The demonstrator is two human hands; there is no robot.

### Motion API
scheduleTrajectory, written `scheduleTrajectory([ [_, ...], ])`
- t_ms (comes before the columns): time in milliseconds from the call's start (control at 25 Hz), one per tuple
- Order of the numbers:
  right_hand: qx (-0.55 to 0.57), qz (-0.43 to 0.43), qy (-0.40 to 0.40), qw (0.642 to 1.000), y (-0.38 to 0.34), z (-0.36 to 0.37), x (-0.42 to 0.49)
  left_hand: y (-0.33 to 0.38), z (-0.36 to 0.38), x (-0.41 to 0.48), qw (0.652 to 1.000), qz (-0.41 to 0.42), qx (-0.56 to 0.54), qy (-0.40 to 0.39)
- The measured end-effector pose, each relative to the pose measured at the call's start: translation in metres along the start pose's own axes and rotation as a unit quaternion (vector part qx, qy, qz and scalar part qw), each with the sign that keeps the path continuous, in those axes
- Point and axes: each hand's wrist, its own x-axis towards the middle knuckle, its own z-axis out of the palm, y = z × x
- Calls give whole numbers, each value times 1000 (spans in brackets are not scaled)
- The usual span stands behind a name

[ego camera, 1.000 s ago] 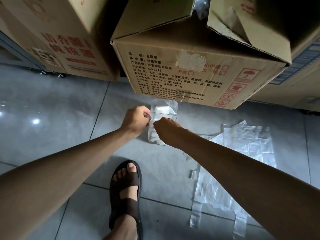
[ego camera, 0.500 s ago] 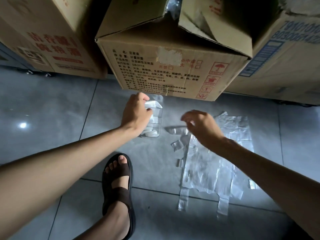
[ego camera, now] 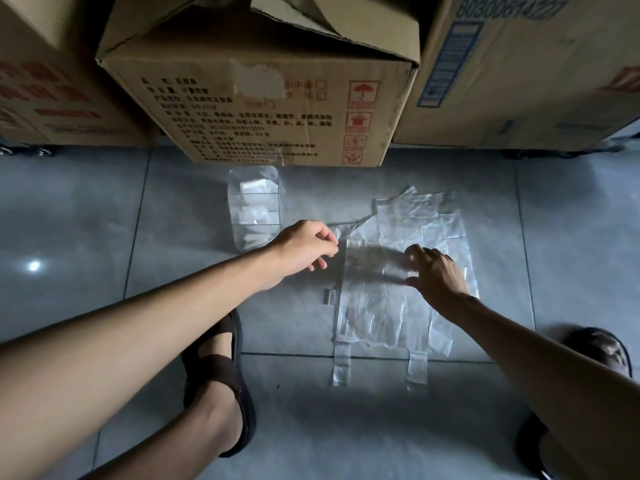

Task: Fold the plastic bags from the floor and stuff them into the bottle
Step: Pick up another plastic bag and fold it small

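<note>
A clear plastic bottle stands on the grey tiled floor just in front of the middle cardboard box, with folded white bags showing inside it. To its right, several transparent plastic bags lie flat in an overlapping pile, handles pointing toward me. My left hand hovers at the pile's upper left edge with loosely curled fingers and nothing visibly held. On the top bag, my right hand rests with spread fingers.
Three large cardboard boxes stand along the far side, right behind the bottle and bags. My left foot in a brown sandal is planted left of the pile, and my right foot is at the right edge.
My left hand has let go of the bottle and moved right to the bag pile. My right hand has come down onto the top bag. The view has shifted right.
</note>
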Motion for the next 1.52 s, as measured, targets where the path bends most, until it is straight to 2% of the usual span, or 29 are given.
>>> scheduleTrajectory([
  [160, 22, -15, 40, 999, 0, 4, 6, 2, 12, 4, 1000, -17, -18, -8],
  [400, -11, -24, 23, 999, -3, 0, 12, -2, 19, 6, 999, -27, -27, -21],
  [520, -7, -34, 38, 999, -4, -7, 7, -6, 16, 4, 999, -31, -30, -15],
  [680, 94, -29, -1, 995, -13, -41, -9, 0, 7, -11, 998, -40, -44, -7],
  [760, 159, 1, -7, 987, -25, -73, -22, 13, 2, -27, 990, -54, -133, -2],
  [840, 279, 28, -20, 960, -41, -115, -39, 33, -4, -48, 973, -59, -225, 15],
  [1040, 479, -10, -25, 878, -92, -241, -100, 85, -19, -109, 932, -74, -351, 48],
  [1160, 605, -24, -45, 794, -125, -317, -151, 120, -26, -161, 913, -41, -405, 37],
  [1280, 711, -37, -89, 696, -145, -376, -200, 149, -25, -213, 899, 18, -434, -45],
  [1320, 731, -49, -97, 674, -148, -389, -215, 158, -23, -228, 892, 40, -444, -72],
  [1400, 738, -69, -94, 664, -149, -407, -242, 176, -18, -258, 878, 80, -459, -109],
  [1520, 734, -79, -57, 672, -146, -411, -267, 196, -12, -286, 850, 128, -496, -123],
])
